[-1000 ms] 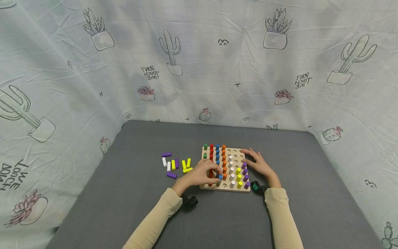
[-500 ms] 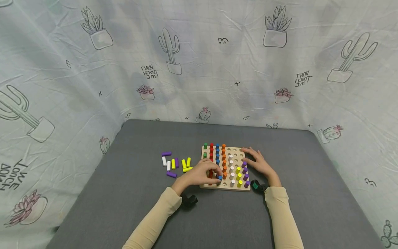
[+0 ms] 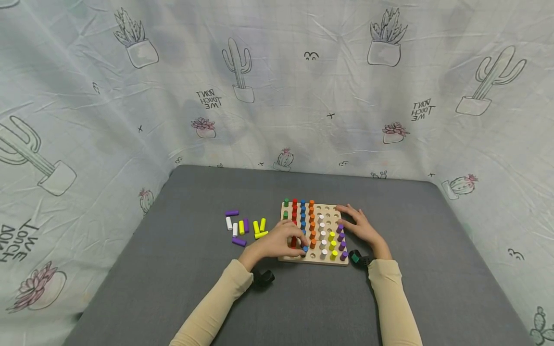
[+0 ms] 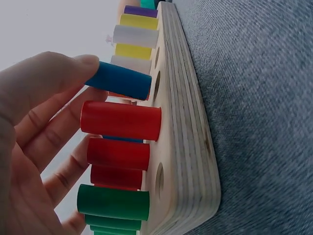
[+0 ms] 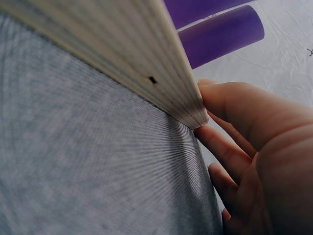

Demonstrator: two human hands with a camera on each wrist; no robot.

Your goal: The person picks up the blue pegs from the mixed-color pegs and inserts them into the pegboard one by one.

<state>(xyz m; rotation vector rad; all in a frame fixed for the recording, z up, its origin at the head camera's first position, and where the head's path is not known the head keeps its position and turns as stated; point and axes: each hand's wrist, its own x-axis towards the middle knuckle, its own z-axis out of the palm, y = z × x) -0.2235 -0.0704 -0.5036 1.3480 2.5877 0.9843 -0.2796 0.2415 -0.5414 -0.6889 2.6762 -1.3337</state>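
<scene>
**Seating the blue peg squarely**

Nearest, the left hand (image 3: pixel 277 244) pinches a blue peg (image 4: pixel 120 81) at the wooden pegboard (image 4: pixel 183 117) — better kept upright over its hole; beyond, the right hand (image 3: pixel 360 228) rests flat-fingered along the board's edge, steadying it.

Left hand (image 3: pixel 277 244), fingers curled, pinching with thumb and fingertips near the desk's front middle. Right hand (image 3: pixel 361 228), fingers extended and flat, palm down, just to its right. Both forearms sleeved, angled inward from the front edge.
</scene>
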